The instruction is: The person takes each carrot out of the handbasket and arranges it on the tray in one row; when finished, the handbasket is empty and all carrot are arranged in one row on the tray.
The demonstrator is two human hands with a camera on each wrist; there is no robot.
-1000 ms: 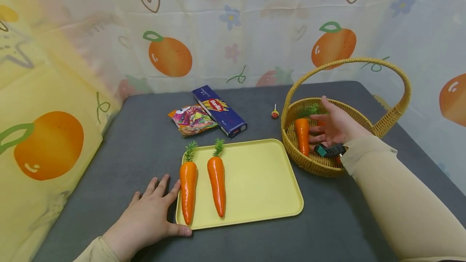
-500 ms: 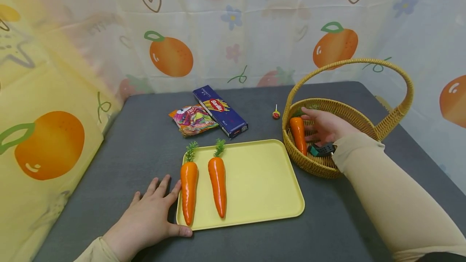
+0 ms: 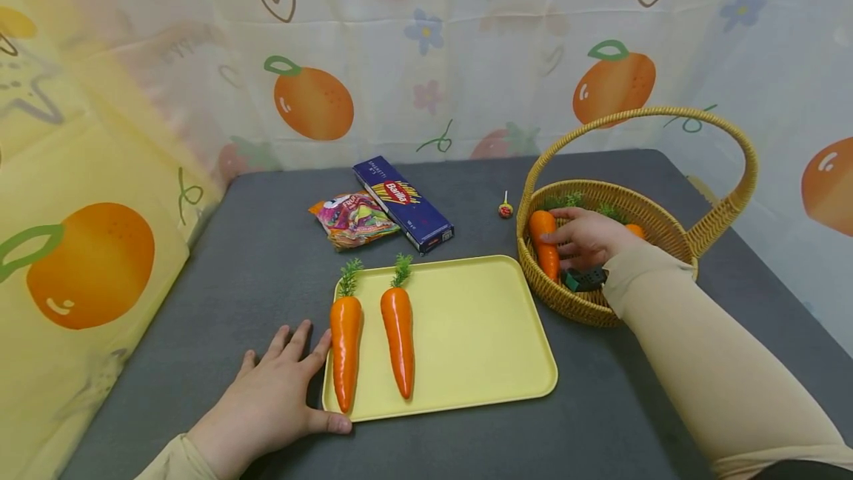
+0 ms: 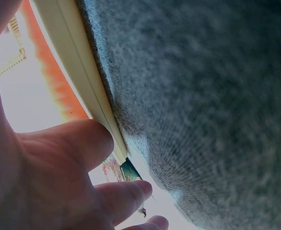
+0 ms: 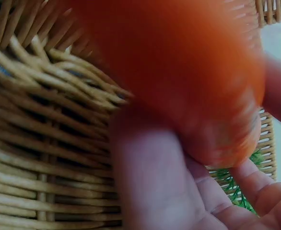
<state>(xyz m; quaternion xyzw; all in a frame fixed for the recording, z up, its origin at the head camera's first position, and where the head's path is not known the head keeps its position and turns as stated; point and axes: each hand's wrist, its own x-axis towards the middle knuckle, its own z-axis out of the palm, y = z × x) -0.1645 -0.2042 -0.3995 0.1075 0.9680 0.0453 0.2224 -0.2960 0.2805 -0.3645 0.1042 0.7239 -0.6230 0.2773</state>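
Note:
In the head view, my right hand (image 3: 586,235) reaches into a wicker basket (image 3: 569,307) and holds an orange carrot (image 3: 543,227) at the left inside wall. The right wrist view shows fingers (image 5: 152,177) and thumb about this carrot (image 5: 188,72), its green top below. Another carrot (image 3: 635,230) lies in the basket, mostly behind my hand. My left hand (image 3: 269,391) is spread at the left corner of a yellow tray (image 3: 480,332), thumb and a finger touching its edge. Two carrots with leafy tops, a left one (image 3: 345,350) and a right one (image 3: 397,339), lie on the tray.
Behind the tray lie a colourful candy bag (image 3: 353,221) and a blue spaghetti box (image 3: 404,204). A lollipop (image 3: 506,209) is just left of the basket. The basket's tall handle (image 3: 640,113) arches over my right hand. A patterned curtain (image 3: 480,80) borders the table.
My right hand has moved left inside the basket and its fingers have closed round the left carrot, which tilted slightly. My left hand has stayed at the tray.

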